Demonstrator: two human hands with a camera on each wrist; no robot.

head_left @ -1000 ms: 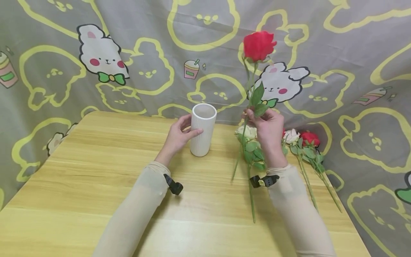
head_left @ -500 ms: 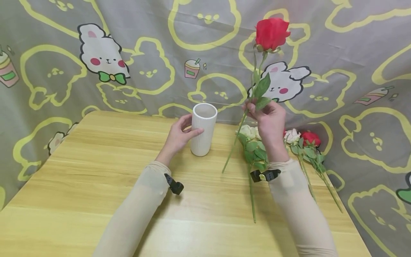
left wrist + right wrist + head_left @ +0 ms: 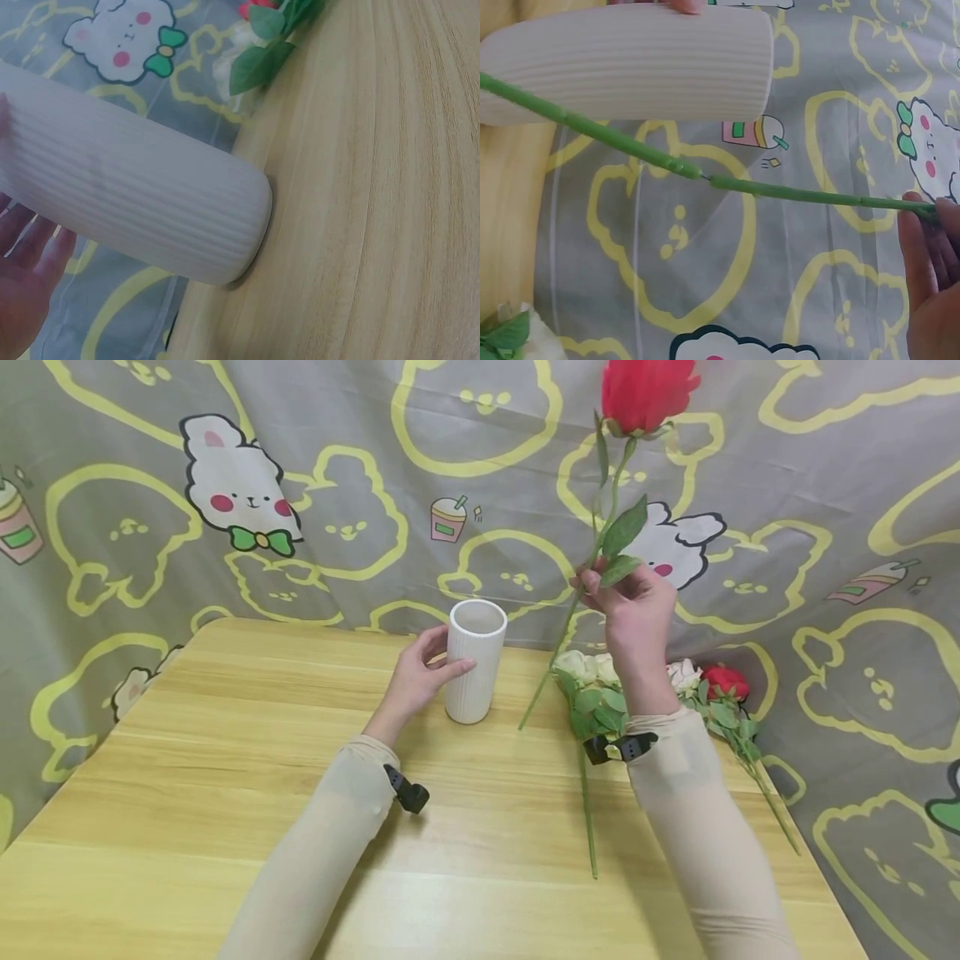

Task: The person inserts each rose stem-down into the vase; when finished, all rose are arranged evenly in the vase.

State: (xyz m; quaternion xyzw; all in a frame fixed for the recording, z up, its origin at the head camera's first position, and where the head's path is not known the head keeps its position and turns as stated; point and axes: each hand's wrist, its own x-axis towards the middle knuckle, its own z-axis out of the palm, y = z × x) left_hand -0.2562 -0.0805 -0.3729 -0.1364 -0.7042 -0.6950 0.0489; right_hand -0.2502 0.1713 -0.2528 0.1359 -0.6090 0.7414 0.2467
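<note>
A white ribbed vase (image 3: pixel 476 681) stands upright on the table, its round mouth uppermost. My left hand (image 3: pixel 416 681) grips it from the left, thumb across the near side; in the left wrist view the vase base (image 3: pixel 244 225) meets the wood. Right of the vase and higher up, my right hand (image 3: pixel 637 618) pinches the stem of a red rose (image 3: pixel 648 393) just below its leaves. The bloom is cut off by the top of the head view. The lower stem (image 3: pixel 795 193) slants down toward the vase, showing a small joint in the right wrist view.
White roses (image 3: pixel 588 670) lie on the wooden table (image 3: pixel 225 793) below my right hand, one long stem pointing toward me. Farther right are a pale pink rose (image 3: pixel 684 677) and another red rose (image 3: pixel 725 682). A patterned grey curtain (image 3: pixel 337 410) hangs close behind the table.
My right hand has lifted the red rose higher, and its stem's lower end has swung left and up toward the vase. The left hand and vase have stayed in place.
</note>
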